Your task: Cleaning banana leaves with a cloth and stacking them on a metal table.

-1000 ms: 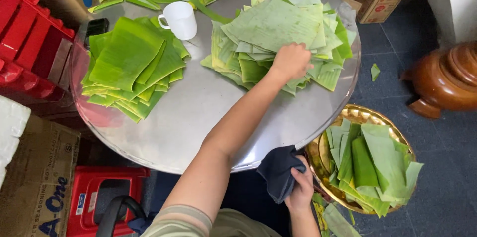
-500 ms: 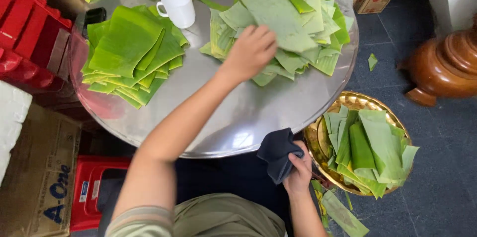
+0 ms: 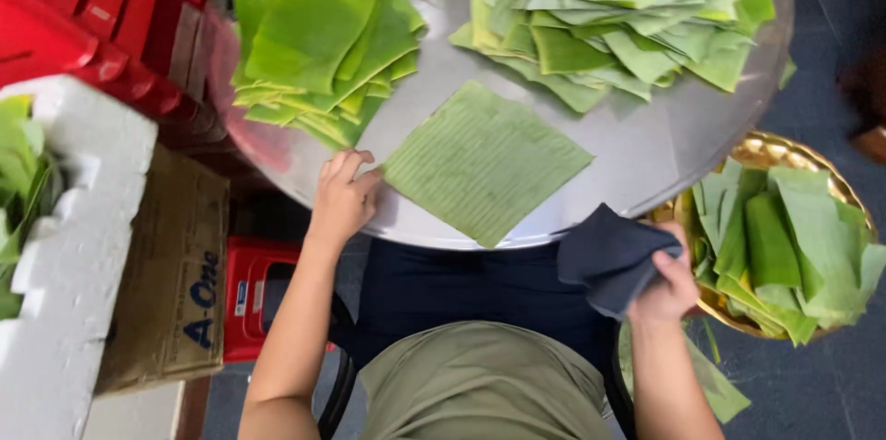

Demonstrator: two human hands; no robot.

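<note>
Pulled off the far pile, one leaf square (image 3: 484,160) now lies flat on the bench (image 3: 637,159), corner toward the near edge, ribs running diagonally. Left hand (image 3: 343,198) touches its corner, fingers loosely curled. Right hand (image 3: 666,285) grips a dark cloth (image 3: 609,255); piles cut off up top.

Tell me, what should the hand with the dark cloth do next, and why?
Probably bring the dark cloth up onto the single leaf. The right hand grips the cloth off the table's edge, while the left hand touches that leaf's corner, lying flat apart from both stacks.
</note>
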